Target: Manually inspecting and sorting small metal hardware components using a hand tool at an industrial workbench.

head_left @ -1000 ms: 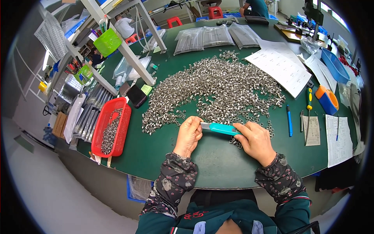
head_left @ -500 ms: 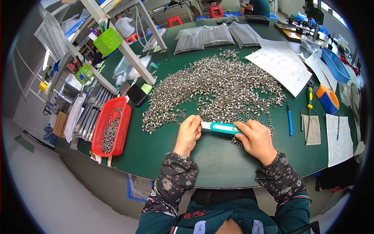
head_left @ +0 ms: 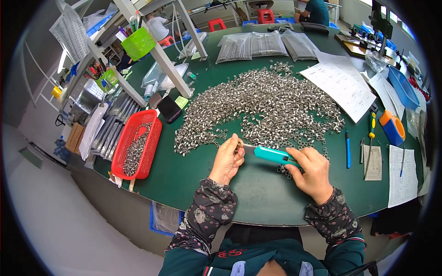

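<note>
A teal utility knife (head_left: pixel 272 155) is gripped by its handle in my right hand (head_left: pixel 313 172), its blade pointing left. The blade tip meets the fingers of my left hand (head_left: pixel 227 161), which pinch a small metal ring (head_left: pixel 238 146) partly hidden by the thumb and fingertips. Both hands are raised over the near side of the green table (head_left: pixel 262 195). Just beyond them spreads a wide pile of small shiny metal rings (head_left: pixel 258 101). A few loose rings lie beneath the knife and beside my right hand.
A red plastic basket (head_left: pixel 153 149) partly filled with metal pieces stands at left, near a dark phone (head_left: pixel 169 109). Paper sheets (head_left: pixel 340 85), a blue pen (head_left: pixel 348 152), a yellow-handled screwdriver (head_left: pixel 371 124) and an orange-blue tape dispenser (head_left: pixel 392 129) lie right. Bagged tubes (head_left: pixel 252 45) lie at the back.
The knife has tilted, its handle end dropping slightly, and my right hand has moved a little right and down. The whole scene has shifted slightly right as the view turned.
</note>
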